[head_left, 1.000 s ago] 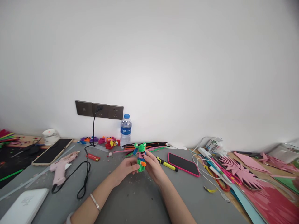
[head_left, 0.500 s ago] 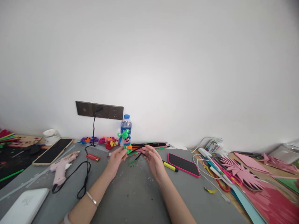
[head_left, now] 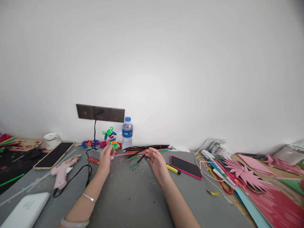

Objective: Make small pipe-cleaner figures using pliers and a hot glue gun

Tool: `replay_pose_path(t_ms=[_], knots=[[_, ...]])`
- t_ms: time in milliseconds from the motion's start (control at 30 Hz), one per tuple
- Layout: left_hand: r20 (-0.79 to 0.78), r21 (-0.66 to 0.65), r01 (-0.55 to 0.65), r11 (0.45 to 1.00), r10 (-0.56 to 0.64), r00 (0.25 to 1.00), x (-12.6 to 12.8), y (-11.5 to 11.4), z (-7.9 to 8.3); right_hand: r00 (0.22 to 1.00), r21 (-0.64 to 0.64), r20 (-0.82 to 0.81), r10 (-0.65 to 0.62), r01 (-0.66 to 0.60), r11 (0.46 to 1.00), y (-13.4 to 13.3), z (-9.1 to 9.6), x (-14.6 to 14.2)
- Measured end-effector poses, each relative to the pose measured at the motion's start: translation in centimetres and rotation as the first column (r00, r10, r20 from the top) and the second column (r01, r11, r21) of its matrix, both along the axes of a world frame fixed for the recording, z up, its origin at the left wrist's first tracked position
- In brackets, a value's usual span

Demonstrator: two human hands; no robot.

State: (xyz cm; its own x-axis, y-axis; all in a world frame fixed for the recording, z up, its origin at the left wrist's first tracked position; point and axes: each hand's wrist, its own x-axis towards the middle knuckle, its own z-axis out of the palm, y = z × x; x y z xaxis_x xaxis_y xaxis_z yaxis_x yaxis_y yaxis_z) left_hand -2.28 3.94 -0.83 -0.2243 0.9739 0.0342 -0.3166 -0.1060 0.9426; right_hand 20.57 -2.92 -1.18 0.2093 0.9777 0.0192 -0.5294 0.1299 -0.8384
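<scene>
My left hand (head_left: 106, 159) is closed on the base of a small pipe-cleaner doll (head_left: 111, 136). The doll has a green top with two loops, a pink face, blue sides and green and orange lower parts. It is held upright in front of the wall, left of a water bottle (head_left: 127, 134). Loosely curled with its fingers apart, my right hand (head_left: 156, 163) is over the grey mat (head_left: 133, 199). Its fingertips are by a short black stick-like piece (head_left: 140, 159) and a bundle of pipe cleaners (head_left: 148, 148).
On the left are a pink glue gun (head_left: 61, 174) with its black cord, a phone (head_left: 55, 155) and a white power bank (head_left: 26, 209). On the right lie a pink-cased phone (head_left: 186, 167), a yellow marker (head_left: 173, 169), white cables and pink folded paper (head_left: 247, 175). Wall sockets (head_left: 101, 113) are behind.
My left hand has moved left with the doll, from in front of the bottle to beside it. My right hand has hardly moved.
</scene>
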Motion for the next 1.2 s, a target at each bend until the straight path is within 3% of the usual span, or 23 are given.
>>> replay_pose_path(t_ms=[233, 333, 400, 500, 600, 767, 867, 1033, 1200], knots=[[-0.059, -0.012, -0.043, 0.999, 0.042, 0.997, -0.4, 0.9, -0.9, 0.999, 0.013, 0.033, 0.012, -0.013, 1.0, 0.1, -0.2, 0.1], [-0.089, -0.022, -0.066, 0.998, 0.064, 0.994, -0.7, 1.1, -1.1, 0.987, 0.016, 0.123, -0.103, 0.102, 0.995, 0.1, -0.2, 0.7], [-0.112, -0.027, -0.064, 0.998, 0.061, 0.992, -0.8, 1.3, -1.2, 0.929, 0.068, 0.281, -0.242, 0.233, 0.97, 0.1, -0.3, 1.3], [-0.15, -0.033, -0.047, 0.998, 0.042, 0.988, -1.0, 1.3, -1.3, 0.742, 0.191, 0.551, -0.383, 0.334, 0.923, 0.0, -0.5, 2.3], [-0.184, -0.04, -0.035, 0.999, 0.027, 0.983, -1.0, 1.4, -1.5, 0.584, 0.202, 0.721, -0.373, 0.338, 0.919, -0.2, -0.9, 3.1], [-0.209, -0.044, -0.031, 0.999, 0.022, 0.978, -0.9, 1.5, -1.6, 0.416, 0.209, 0.8, -0.433, 0.483, 0.85, -0.5, -0.9, 4.3], [-0.211, -0.045, -0.013, 0.999, 0.003, 0.978, -0.8, 1.3, -1.4, 0.312, 0.172, 0.878, -0.364, 0.505, 0.846, -0.7, -0.7, 5.1], [-0.209, -0.044, 0.015, 0.999, -0.024, 0.978, -0.7, 0.9, -1.2, 0.251, 0.151, 0.923, -0.29, 0.457, 0.876, -0.6, -0.7, 5.4], [-0.213, -0.041, 0.028, 0.999, -0.037, 0.976, -0.7, 0.9, -1.1, 0.271, 0.155, 0.919, -0.286, 0.418, 0.895, -0.6, -0.6, 4.8]])
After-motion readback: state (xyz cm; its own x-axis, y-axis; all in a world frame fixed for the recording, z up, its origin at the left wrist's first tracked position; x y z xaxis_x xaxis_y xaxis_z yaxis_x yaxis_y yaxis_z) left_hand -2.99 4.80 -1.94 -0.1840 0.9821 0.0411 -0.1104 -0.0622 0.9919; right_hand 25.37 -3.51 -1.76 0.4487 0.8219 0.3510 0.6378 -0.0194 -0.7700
